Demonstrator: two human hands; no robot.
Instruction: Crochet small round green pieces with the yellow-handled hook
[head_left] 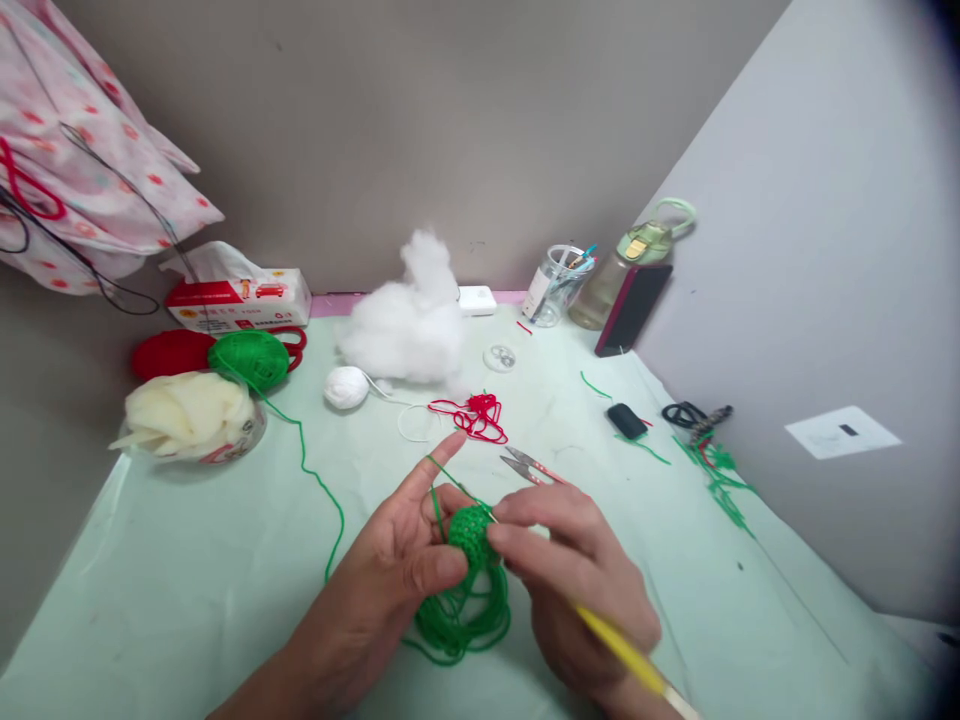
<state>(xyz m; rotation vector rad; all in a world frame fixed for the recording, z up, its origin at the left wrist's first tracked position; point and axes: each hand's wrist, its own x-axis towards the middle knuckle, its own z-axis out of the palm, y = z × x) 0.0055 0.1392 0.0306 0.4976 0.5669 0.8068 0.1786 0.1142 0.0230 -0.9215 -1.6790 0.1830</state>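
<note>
A small round piece of green crochet (470, 535) is pinched between the thumb and fingers of my left hand (401, 550). Green yarn runs over its raised index finger. My right hand (581, 570) grips a crochet hook with a yellow handle (619, 645), its tip at the upper edge of the piece. Below the work lies a loose coil of green yarn (465, 625) on the table. A strand leads from the left to the green yarn ball (251, 358). Just beyond my right hand rests a pair of thread snips (529, 465), partly hidden by it.
White stuffing (405, 325), a white yarn ball (346, 387) and tangled red yarn (480, 415) lie ahead. A tissue box (240, 300) and red yarn ball (172, 355) stand left. On the right are a pen cup (551, 285), bottle (626, 260), phone (634, 310) and green yarn scraps (724, 480).
</note>
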